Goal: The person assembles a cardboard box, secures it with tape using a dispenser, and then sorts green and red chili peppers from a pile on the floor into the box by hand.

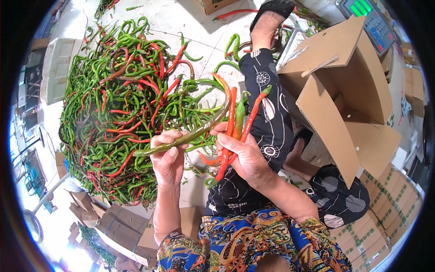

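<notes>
My left hand (168, 158) pinches one long brownish-green chili pepper (190, 137) near its lower end. The upper part of that pepper curves up to an orange-red tip, passing close to the fingers of my right hand (247, 158); whether they touch it I cannot tell. Gripped in my right hand is a small bunch of chilies: a red chili pepper (254, 110) with a green stem end, a green-and-orange chili pepper (240, 114) and further red ones. Red ends of the bunch stick out below the palm. Just left of both hands rises a big heap of green and red chilies (112, 112).
To the right stands an open cardboard box (326, 136) with raised flaps. Behind it is a digital scale (370, 27) with a lit display. Taped cartons (384, 210) lie at lower right, folded cardboard (122, 226) at lower left. Loose chilies (234, 44) are scattered on the tiled floor (190, 23).
</notes>
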`<state>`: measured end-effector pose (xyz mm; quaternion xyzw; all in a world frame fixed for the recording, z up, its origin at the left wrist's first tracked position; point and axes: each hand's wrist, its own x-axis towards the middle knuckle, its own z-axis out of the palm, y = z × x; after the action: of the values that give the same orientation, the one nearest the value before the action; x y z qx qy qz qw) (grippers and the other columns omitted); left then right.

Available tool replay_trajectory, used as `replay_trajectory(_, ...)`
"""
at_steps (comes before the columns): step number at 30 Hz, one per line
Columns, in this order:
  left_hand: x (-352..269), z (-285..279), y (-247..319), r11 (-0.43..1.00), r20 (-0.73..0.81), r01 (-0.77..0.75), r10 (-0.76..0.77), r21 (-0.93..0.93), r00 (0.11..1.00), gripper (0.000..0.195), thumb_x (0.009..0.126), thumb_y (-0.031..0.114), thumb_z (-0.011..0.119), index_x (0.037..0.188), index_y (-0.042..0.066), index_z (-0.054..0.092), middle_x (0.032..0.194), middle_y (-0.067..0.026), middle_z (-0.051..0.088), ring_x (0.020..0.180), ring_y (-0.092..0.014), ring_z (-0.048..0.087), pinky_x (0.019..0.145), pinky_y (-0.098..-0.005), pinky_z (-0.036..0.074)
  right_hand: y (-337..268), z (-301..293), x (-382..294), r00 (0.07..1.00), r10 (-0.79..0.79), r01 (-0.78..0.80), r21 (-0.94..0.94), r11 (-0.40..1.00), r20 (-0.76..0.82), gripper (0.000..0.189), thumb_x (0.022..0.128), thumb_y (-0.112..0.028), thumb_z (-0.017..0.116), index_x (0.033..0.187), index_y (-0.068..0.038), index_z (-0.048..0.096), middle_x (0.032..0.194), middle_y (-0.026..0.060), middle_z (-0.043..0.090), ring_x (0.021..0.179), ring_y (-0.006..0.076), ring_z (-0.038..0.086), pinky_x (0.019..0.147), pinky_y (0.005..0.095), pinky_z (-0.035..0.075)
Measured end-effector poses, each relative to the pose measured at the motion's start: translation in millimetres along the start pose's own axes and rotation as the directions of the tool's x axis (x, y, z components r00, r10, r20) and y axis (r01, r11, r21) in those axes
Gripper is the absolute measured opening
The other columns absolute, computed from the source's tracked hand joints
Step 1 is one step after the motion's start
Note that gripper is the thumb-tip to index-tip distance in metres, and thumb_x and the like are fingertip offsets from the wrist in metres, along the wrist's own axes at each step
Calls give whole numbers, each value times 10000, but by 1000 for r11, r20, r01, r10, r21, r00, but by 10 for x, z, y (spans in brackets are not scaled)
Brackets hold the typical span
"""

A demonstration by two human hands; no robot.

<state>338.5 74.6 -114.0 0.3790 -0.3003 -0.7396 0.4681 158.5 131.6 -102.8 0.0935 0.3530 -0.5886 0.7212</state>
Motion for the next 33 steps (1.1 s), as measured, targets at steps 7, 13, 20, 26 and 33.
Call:
replay_trajectory(7,-175,-275,-232,889,-26,171,-201,-424,979,273,766,10,691,974,56,521,996,-102,562,995,-267,556,930,-353,462,-65,22,-50,994,-46,37,80,996,102,232,913,-97,591,1130,-27,547,896,16,577,730,77,515,655,223,438)
replay_trajectory(13,-153,-396,-329,855,13,267,-291,-444,957,270,744,-1,664,947,61,498,960,-98,538,959,-260,533,883,-349,467,-95,-49,-79,993,-34,25,84,996,113,247,937,-163,574,1133,-18,538,951,53,608,671,67,497,615,197,425)
replay_trajectory(20,-123,-489,-382,809,20,291,-327,-511,945,284,738,-1,633,965,67,478,937,-82,518,934,-242,503,887,-354,436,-140,-9,-55,997,-17,15,25,1000,72,223,943,-173,535,1092,-7,538,886,71,584,658,79,484,644,222,415)
replay_trajectory(26,-12,-528,-336,818,-27,203,-258,-538,966,319,742,-12,664,989,59,475,949,-72,490,937,-230,497,899,-334,426,-105,-21,0,1000,-24,23,-33,999,-15,193,954,-181,528,1089,-44,546,870,45,603,675,77,486,639,225,412)
replay_trajectory(33,1167,689,-309,876,73,87,-60,-474,996,398,830,-3,646,1209,-10,525,1186,-154,557,1161,-262,518,914,-313,492,-70,-42,14,997,-64,70,-114,991,51,160,959,-181,513,1029,-41,546,897,36,582,743,84,516,701,238,436)
